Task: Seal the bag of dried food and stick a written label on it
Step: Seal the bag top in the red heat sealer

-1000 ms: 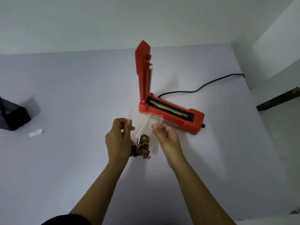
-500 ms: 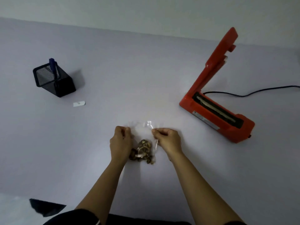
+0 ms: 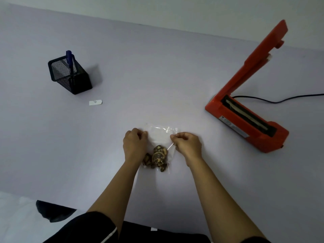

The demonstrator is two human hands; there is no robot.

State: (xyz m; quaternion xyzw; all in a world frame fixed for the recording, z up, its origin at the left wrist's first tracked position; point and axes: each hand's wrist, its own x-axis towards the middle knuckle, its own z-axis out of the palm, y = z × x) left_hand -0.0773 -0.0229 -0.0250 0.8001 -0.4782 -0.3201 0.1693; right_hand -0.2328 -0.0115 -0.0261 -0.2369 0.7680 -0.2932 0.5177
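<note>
A clear plastic bag with brown dried food in its lower part lies on the lilac table, in front of me. My left hand pinches the bag's left edge and my right hand pinches its right edge. A red heat sealer stands to the right with its arm raised. A small white label lies on the table to the left, apart from the bag. A blue pen stands in a black mesh holder beyond the label.
The sealer's black cord runs off to the right edge. The table's far edge meets a pale wall. A dark scrap lies near the table's front left edge.
The bag has come away from the sealer and now lies on the table in front of me, both hands still on its edges. The view has swung left, showing the pen holder.
</note>
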